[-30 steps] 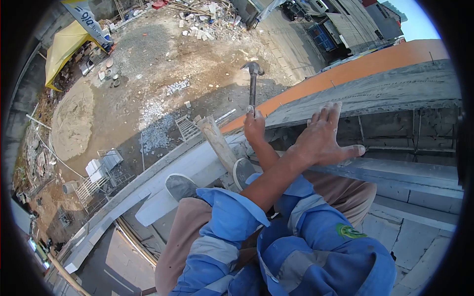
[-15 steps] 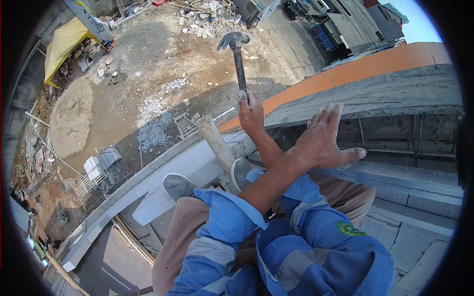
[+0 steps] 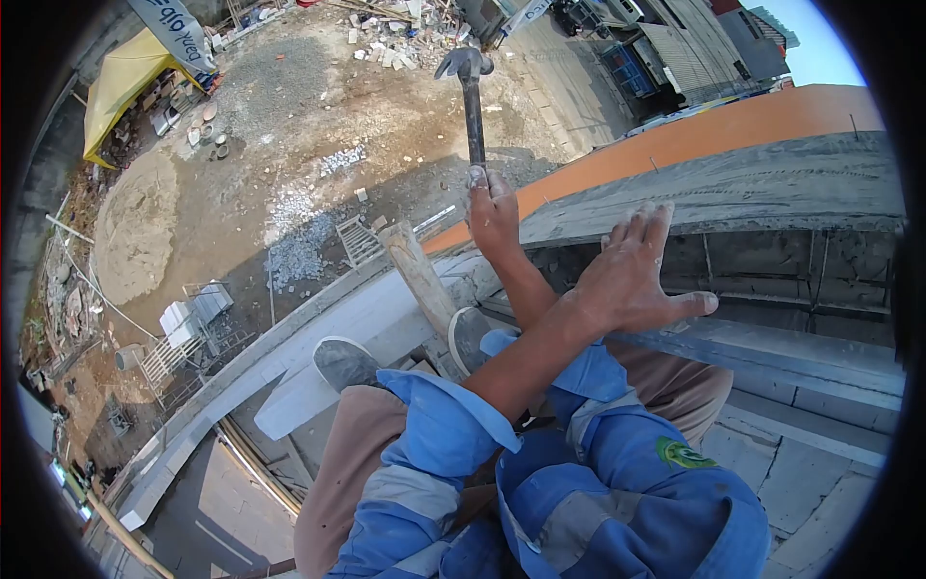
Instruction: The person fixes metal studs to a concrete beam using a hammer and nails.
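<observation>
My forearms cross, the left lying over the right. My right hand [image 3: 493,214] is closed round the handle of a claw hammer [image 3: 470,106], which stands nearly upright in this view with its head at the top. My left hand [image 3: 632,275] shows its back, with dusty fingers stretched out and the thumb pointing right. Its fingertips overlap the lower edge of a grey concrete beam [image 3: 743,183], and nothing is held in it. Below the thumb runs a grey metal-looking channel [image 3: 772,352].
A rough wooden post [image 3: 420,275] rises beside my shoes [image 3: 345,365] at the wall's edge. Beyond a pale ledge [image 3: 328,362], the ground lies far below, with a sand heap [image 3: 138,227], rubble [image 3: 391,39] and a yellow canopy [image 3: 125,92]. Light blocks [image 3: 743,454] line the right side.
The hammer and my right hand shift slightly right and the hammer head rises or drops only a little. My left hand stays nearly in place; the view moves slightly.
</observation>
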`<act>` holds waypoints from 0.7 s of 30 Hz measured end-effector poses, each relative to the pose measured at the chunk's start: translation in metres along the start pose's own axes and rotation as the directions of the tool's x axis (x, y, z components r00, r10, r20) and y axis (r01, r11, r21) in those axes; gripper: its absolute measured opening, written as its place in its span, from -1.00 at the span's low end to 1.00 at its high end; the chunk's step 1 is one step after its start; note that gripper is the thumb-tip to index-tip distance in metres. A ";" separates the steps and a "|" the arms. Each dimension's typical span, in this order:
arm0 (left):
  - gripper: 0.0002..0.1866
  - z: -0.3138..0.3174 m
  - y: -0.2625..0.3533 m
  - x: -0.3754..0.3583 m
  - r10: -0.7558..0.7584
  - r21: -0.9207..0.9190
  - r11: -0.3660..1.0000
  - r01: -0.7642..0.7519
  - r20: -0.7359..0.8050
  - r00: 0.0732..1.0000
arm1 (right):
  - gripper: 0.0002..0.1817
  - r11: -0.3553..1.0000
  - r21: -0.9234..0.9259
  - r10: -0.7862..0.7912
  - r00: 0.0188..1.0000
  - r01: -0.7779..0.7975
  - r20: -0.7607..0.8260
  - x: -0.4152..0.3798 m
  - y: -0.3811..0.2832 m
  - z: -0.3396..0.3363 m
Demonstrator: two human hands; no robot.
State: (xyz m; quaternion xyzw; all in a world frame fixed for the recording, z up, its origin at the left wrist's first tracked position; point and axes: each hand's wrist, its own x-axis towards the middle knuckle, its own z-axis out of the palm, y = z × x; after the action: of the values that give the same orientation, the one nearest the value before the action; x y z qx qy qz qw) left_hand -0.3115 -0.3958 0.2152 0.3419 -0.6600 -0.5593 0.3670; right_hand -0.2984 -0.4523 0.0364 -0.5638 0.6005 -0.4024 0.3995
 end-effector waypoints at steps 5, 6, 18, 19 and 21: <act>0.35 0.002 0.001 -0.002 -0.007 0.008 1.000 0.007 -0.002 1.000 | -0.68 0.694 0.222 0.717 0.685 -0.685 -0.126 -0.030 0.069 -0.012; 0.35 0.002 0.002 -0.003 -0.014 -0.006 1.000 0.014 0.000 1.000 | -0.70 0.467 0.263 0.884 0.434 -0.844 -0.176 -0.028 0.059 -0.012; 0.34 0.004 -0.002 0.000 0.008 -0.007 1.000 -0.008 -0.037 0.999 | -0.57 0.994 -0.105 0.017 0.991 -0.003 0.131 -0.009 -0.012 0.007; 0.34 0.002 -0.001 0.000 0.008 -0.005 1.000 -0.008 -0.032 0.999 | -0.63 0.991 -0.119 0.076 0.992 -0.064 0.099 -0.010 0.022 0.001; 0.34 -0.001 0.004 0.000 -0.022 -0.010 1.000 0.022 -0.015 1.000 | -0.70 0.854 0.014 0.519 0.851 -0.520 -0.082 -0.025 0.060 -0.012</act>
State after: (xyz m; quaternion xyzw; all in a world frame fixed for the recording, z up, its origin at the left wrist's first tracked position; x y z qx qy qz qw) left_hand -0.3111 -0.3958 0.2197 0.3515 -0.6507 -0.5639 0.3674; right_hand -0.3304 -0.4246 -0.0149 -0.3654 0.7481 -0.2997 0.4658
